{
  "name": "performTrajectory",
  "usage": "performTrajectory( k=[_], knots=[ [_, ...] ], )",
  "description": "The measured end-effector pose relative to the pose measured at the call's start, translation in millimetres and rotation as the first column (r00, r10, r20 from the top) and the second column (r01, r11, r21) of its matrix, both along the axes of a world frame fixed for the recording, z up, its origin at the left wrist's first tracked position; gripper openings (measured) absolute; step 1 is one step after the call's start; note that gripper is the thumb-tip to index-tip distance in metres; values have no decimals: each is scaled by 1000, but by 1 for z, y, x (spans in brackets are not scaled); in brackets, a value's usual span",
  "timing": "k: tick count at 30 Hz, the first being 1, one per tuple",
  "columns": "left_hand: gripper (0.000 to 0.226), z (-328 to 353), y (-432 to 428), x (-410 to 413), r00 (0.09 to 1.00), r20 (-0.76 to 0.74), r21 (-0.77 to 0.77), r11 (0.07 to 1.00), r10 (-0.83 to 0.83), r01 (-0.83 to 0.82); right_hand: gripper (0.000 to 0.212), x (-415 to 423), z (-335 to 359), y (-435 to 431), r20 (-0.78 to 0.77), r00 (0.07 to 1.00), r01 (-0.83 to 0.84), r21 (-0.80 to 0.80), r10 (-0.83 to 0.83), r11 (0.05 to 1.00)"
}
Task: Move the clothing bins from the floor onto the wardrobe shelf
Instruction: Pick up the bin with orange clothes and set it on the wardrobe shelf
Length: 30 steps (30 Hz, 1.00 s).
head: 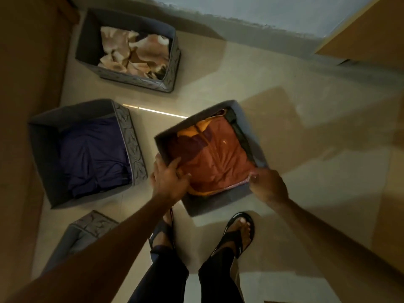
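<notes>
In the middle of the frame, just above my feet, the grey clothing bin (218, 203) sits between my two hands, turned at an angle to the floor tiles. It looks nearer to me than the other bins, but I cannot tell whether its base is touching the floor (251, 79). It is packed to the rim with folded orange clothing (218, 158), with a yellow piece showing at the far edge.

My left hand (168, 180) grips the bin's near left corner: my thumb is hooked over the rim onto the orange cloth and my other fingers wrap the outside of the wall. My right hand (267, 186) is clenched on the near right corner, with my thumb lying at the rim and the rest of my fingers curled round the edge.

To the left of the frame, just beside my left hand, a second bin (43, 154) stands on the floor, holding dark purple clothing (91, 154). In the upper left, a third bin (91, 36) holds crumpled beige cloth (133, 53). At the lower left, part of a fourth bin (91, 226) shows behind my left forearm; what it holds is hidden.

Below the held bin, my right foot (239, 232) and left foot (162, 235) stand in dark sandals. Brown wooden panels (21, 106) line the left edge and the upper right corner, and a pale wall (240, 9) runs along the top.
</notes>
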<state>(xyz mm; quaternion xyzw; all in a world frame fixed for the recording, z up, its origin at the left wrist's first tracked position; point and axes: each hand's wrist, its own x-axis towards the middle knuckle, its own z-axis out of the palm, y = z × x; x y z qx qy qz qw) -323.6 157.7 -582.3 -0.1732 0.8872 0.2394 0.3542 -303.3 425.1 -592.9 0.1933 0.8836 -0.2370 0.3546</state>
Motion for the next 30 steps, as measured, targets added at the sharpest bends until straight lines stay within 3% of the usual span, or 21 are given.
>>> performTrajectory(
  k=[3,4,7,10,12,15,17,23,30],
  knots=[
    [64,-19,-8,30,969,197,-31,989,146,-142,9,-24,-4,-13,-244,963,-71,176,114,982],
    [62,-26,-9,33,956,232,-8,984,178,-181,17,-31,-7,-17,-262,957,-61,232,123,971],
    [58,-41,-11,24,944,212,75,959,252,-273,31,-45,-20,-25,-127,991,-16,249,49,968],
    [52,-45,-15,-5,953,119,121,949,278,-292,31,-46,-40,-26,57,990,126,63,-129,990],
    [50,-47,-19,-24,953,104,139,945,283,-296,16,-42,-45,-26,70,979,189,5,-189,982],
    [49,-37,-21,-34,964,106,139,956,244,-257,14,-31,-38,-20,23,981,194,-3,-194,981],
    [46,-20,-18,-36,971,89,166,958,221,-233,36,-24,-24,-15,12,978,209,-9,-209,978],
    [42,105,-2,-37,998,30,215,974,63,-68,47,4,106,10,-99,962,250,-42,-254,967],
    [50,356,33,-28,988,-69,204,967,-139,150,48,48,359,40,-248,922,305,-8,-297,952]
  ],
)
